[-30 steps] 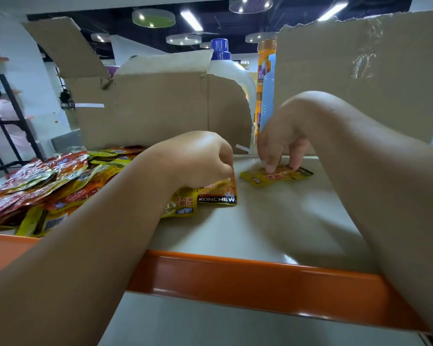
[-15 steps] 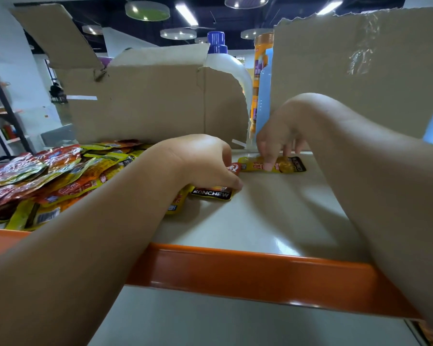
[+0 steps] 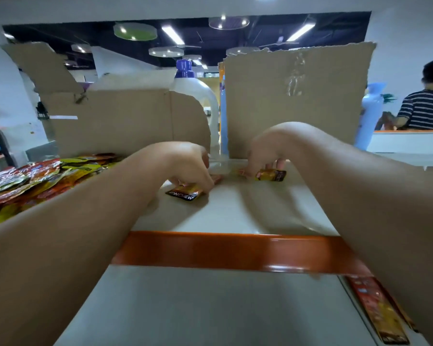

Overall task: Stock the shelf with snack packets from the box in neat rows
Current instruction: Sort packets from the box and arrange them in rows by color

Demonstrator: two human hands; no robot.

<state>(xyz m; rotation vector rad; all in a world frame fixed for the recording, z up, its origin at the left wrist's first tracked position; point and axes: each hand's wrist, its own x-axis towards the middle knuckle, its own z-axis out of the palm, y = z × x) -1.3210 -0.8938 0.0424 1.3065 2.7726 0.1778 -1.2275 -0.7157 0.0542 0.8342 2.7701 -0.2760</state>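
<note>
Both my arms reach over the orange front rail onto the pale shelf (image 3: 235, 211). My left hand (image 3: 185, 163) has its fingers curled down on a yellow-and-black snack packet (image 3: 185, 192) lying flat mid-shelf. My right hand (image 3: 265, 153) holds with its fingertips a second yellow packet (image 3: 271, 175) at the back of the shelf, just in front of the tall cardboard panel (image 3: 298, 101). A heap of red and yellow snack packets (image 3: 33, 181) lies at the left, in front of the torn cardboard box (image 3: 125, 121).
A white bottle with a purple cap (image 3: 198, 96) and a blue bottle (image 3: 369, 113) stand behind the cardboard. The orange rail (image 3: 230, 250) edges the shelf front; a lower shelf (image 3: 185, 308) carries a printed strip (image 3: 378, 310) at right. A person in a striped shirt (image 3: 425, 108) stands far right.
Both hands have slid their packets further back on the shelf. My view has pulled back and tilted, showing more of the lower shelf and the person at right.
</note>
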